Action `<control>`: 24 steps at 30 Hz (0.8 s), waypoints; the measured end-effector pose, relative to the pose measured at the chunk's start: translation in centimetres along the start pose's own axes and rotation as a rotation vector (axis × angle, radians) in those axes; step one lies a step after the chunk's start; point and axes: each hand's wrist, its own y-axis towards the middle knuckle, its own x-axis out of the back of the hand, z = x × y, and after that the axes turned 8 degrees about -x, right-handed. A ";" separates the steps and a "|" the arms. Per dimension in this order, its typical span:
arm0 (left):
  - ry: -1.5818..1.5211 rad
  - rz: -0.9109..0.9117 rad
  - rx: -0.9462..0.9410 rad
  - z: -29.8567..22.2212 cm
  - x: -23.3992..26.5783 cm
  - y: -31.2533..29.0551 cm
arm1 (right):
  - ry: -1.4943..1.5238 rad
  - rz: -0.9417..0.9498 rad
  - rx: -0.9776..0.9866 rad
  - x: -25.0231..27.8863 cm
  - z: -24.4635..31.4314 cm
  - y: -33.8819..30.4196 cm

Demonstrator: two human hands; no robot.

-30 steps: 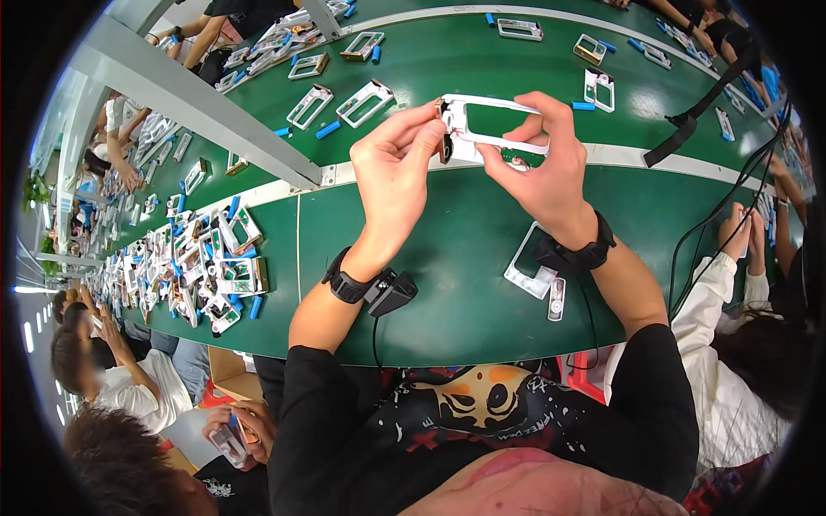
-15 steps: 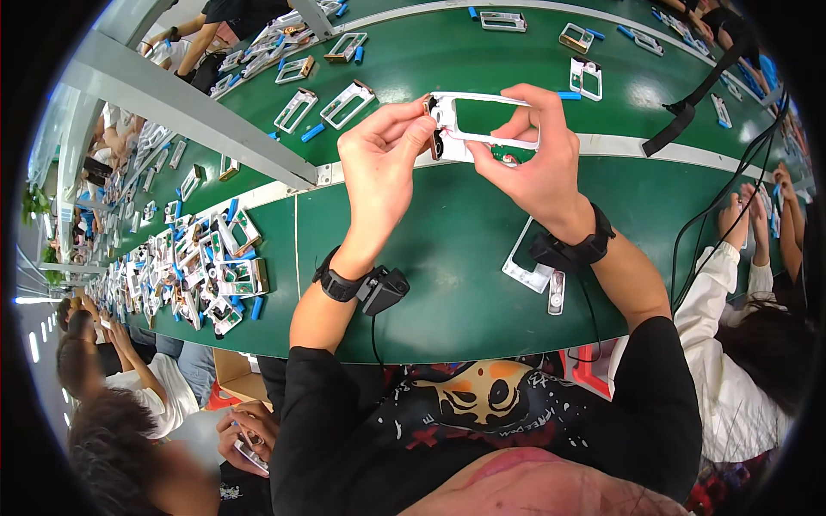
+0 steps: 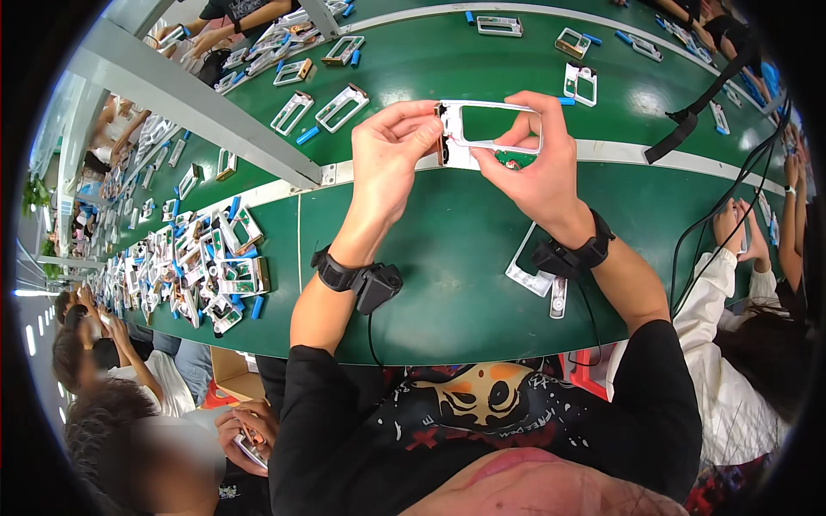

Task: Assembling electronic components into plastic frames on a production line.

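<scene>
A white plastic frame with a long rectangular opening is held up over the table between my two hands. My left hand is closed on its left end, thumb and fingers pinching beside a thin brown end piece with black parts. My right hand is closed round the frame's right part, with the thumb at the near side and fingers at the far side. A small green circuit board with red bits shows near the right thumb; whether it is attached to the frame, I cannot tell.
A heap of similar frames and blue cylinders lies at left. A white frame and a small white part lie by my right wrist. Beyond a pale rail, more frames are scattered. A grey post, black cables and co-workers flank me.
Both hands have shifted slightly, bringing the frame a little right and nearer to me and levelling it. The grip looks the same.
</scene>
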 end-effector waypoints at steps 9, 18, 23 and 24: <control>-0.095 0.002 0.179 1.2 0.4 1.3 | -0.247 0.411 -0.085 3.6 -1.6 3.4; -0.245 0.030 0.270 4.5 1.3 1.6 | 0.030 0.668 -0.558 4.1 -3.1 3.8; -0.261 0.017 0.263 4.5 1.6 1.9 | 0.029 0.694 -0.555 3.6 -3.6 4.1; -0.264 0.012 0.262 4.6 1.6 2.0 | 0.018 0.689 -0.540 3.4 -3.9 4.2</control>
